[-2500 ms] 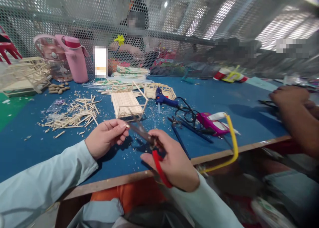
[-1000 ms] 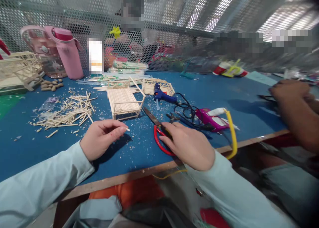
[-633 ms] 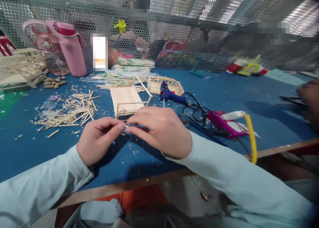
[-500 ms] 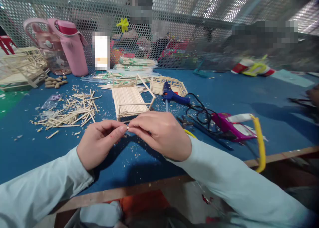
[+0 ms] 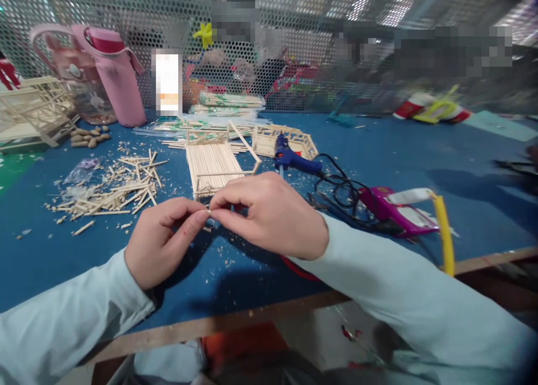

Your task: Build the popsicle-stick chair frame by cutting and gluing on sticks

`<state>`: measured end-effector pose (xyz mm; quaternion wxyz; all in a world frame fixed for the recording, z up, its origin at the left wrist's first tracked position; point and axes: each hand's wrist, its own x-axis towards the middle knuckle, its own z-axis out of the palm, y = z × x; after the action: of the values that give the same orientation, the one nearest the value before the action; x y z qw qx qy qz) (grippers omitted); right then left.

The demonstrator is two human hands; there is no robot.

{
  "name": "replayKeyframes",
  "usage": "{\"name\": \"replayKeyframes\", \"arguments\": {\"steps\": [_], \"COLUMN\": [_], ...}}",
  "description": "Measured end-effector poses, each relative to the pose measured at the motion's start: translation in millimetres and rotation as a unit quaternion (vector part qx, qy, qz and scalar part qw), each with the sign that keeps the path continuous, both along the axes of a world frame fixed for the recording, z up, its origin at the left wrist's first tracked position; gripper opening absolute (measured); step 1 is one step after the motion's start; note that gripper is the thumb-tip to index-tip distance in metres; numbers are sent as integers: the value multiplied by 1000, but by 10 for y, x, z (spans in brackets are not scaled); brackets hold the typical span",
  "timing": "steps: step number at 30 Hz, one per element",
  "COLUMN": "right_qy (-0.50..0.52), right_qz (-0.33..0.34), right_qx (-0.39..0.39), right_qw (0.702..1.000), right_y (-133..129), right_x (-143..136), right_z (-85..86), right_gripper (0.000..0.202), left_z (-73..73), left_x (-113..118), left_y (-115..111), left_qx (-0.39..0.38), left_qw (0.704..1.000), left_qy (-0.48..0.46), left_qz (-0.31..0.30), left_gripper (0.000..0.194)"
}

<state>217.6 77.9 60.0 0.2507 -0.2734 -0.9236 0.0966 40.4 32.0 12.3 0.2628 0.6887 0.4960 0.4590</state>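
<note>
My left hand [image 5: 162,242] and my right hand [image 5: 273,214] meet fingertip to fingertip over the front of the blue table. Both are closed in a pinch around a tiny pale piece [image 5: 209,212], perhaps a bit of wooden stick; the fingers cover most of it. Just beyond them stands a small model of wooden sticks [image 5: 214,159] with a slatted deck and a raised rail, its near right corner hidden by my right hand. A blue hot glue gun [image 5: 294,158] lies behind my right hand, beside another stick model [image 5: 269,144].
Cut sticks [image 5: 121,197] lie scattered at left, near peanuts [image 5: 89,137] and a pink bottle [image 5: 117,82]. Bagged sticks [image 5: 229,102] are at the back. A black cord [image 5: 336,183] and a magenta tool with a yellow handle [image 5: 386,208] lie at right. A red curved handle [image 5: 300,268] shows under my right forearm.
Both hands stay pinched together. My right hand's fingers arch slightly higher, and its wrist has shifted a little. The red handle under the forearm has come into view. The view has moved slightly.
</note>
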Motion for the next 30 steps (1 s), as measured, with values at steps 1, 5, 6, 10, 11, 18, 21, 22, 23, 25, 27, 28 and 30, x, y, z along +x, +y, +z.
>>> {"name": "replayKeyframes", "arguments": {"steps": [1,5,6,10,11,18,21,22,23,25,27,28,30], "right_qy": [20,122,134,143,140,123,118,117,115,109,104,105,120], "right_qz": [-16,-104,-113,-124,-127,-171,-178,-177,-174,-167,-161,-159,-152], "right_qx": [1,33,41,64,66,64,63,61,58,51,47,47,56], "right_qw": [1000,987,984,980,980,975,975,975,976,979,980,981,979], "right_y": [19,89,99,106,104,106,111,112,113,113,110,109,108], "right_x": [-19,-101,-118,-164,-171,-206,-211,-212,-213,-212,-204,-194,-160], "right_z": [-8,-122,-154,-230,-236,-247,-245,-244,-244,-248,-255,-256,-244], "right_gripper": [13,14,15,17,17,18,18,18,19,20,20,20,19], "left_z": [-5,9,20,66,74,84,88,91,93,96,94,92,84], "left_x": [0,0,0,8,12,1,6,10,16,26,37,42,55], "left_y": [13,134,177,325,348,429,443,445,445,442,435,430,421], "left_qx": [14,73,65,-11,-27,-95,-86,-80,-76,-70,-61,-56,-45], "left_qw": [999,973,971,964,962,944,948,950,952,955,957,959,962], "left_qy": [-32,-196,-219,-266,-272,-314,-305,-300,-296,-288,-283,-278,-268], "left_qz": [27,93,77,5,-3,-35,-30,-26,-22,-15,-7,-2,5], "left_gripper": [8,25,32,49,51,52,51,50,49,46,44,44,41]}}
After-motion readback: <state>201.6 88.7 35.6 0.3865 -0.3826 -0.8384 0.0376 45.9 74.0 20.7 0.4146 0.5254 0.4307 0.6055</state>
